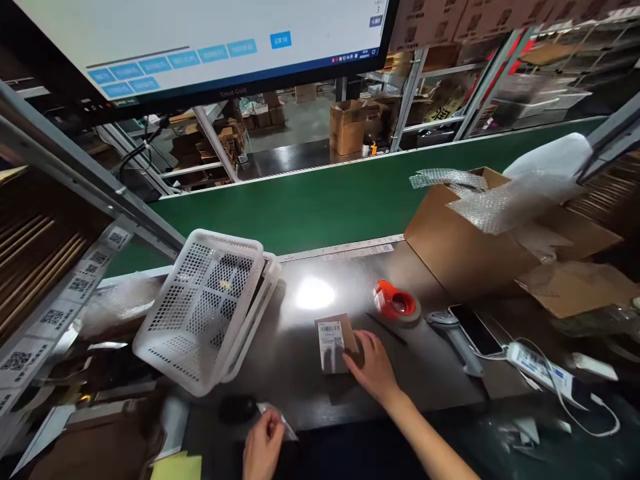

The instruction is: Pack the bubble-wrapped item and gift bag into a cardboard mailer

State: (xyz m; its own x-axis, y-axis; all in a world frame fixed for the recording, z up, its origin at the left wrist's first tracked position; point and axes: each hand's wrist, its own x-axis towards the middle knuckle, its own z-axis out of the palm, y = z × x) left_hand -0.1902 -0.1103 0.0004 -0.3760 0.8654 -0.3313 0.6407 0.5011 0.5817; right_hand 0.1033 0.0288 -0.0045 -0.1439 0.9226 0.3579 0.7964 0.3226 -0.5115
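My right hand (371, 365) rests on the dark steel table (310, 393) with its fingers against the right side of a small brown box (334, 343) that bears a white barcode label. The fingers curl round the box's edge. At the table's near edge my left hand (263, 448) is closed on a small clear plastic piece (273, 412). A dark round object (237, 408) lies just left of that hand.
White mesh baskets (205, 307) lie tipped on their side at the left. An orange tape dispenser (395, 301), a barcode scanner (453, 333), a phone (475, 329) and a power strip (540, 367) sit to the right. A cardboard box with bubble wrap (480, 227) stands beside the green conveyor (325, 200). A monitor (200, 40) hangs overhead.
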